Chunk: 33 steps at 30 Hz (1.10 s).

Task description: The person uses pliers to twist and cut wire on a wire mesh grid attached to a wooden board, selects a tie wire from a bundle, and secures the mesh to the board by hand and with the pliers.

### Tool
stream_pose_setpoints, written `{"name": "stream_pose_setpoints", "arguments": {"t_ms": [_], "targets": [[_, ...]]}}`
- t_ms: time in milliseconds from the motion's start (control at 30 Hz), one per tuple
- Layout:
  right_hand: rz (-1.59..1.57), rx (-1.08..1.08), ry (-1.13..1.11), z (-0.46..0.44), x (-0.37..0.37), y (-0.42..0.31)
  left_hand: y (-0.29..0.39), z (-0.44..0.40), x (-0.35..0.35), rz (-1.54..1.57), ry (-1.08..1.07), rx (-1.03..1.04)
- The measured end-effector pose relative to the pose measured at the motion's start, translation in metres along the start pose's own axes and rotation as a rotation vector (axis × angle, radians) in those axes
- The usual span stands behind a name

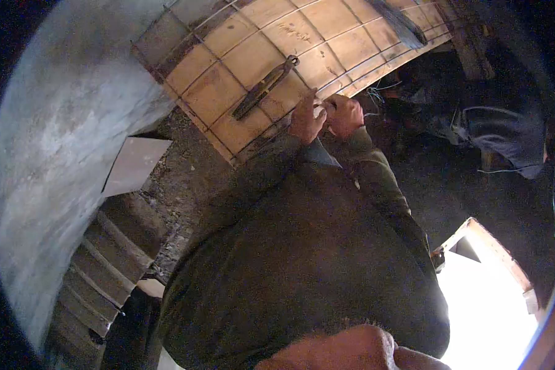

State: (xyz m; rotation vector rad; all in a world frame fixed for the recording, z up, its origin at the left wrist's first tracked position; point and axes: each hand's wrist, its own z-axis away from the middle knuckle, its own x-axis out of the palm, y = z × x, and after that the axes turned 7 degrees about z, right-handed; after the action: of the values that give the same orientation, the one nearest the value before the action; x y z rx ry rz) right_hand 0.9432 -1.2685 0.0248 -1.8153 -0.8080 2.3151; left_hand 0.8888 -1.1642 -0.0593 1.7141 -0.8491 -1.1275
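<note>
My left hand [307,118] and my right hand [345,116] are close together at the near edge of a metal wire mesh [219,60]. The fingers of both are bent inward and pressed together; whatever they pinch is too small to make out. Under the mesh lies a light brown board [302,38]. A pair of pliers or pincers [265,86] with long dark handles rests on the mesh, up and left of my left hand. Thin wire strands [375,95] stick out just right of my right hand.
A dark, flat strip [402,26] lies across the mesh at upper right. A rough pale wall [61,123] rises on the left, with a flat light panel [137,165] and ribbed slabs [102,259] beside it. Dark cloth [505,132] is at right; bright light enters an opening [487,302].
</note>
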Motion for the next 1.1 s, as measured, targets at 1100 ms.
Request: {"name": "stream_pose_setpoints", "arguments": {"t_ms": [1100], "targets": [[0.008,-0.018,-0.454,0.003,-0.005,0.033,0.0,0.003,0.012,-0.022,0.074,-0.01]]}}
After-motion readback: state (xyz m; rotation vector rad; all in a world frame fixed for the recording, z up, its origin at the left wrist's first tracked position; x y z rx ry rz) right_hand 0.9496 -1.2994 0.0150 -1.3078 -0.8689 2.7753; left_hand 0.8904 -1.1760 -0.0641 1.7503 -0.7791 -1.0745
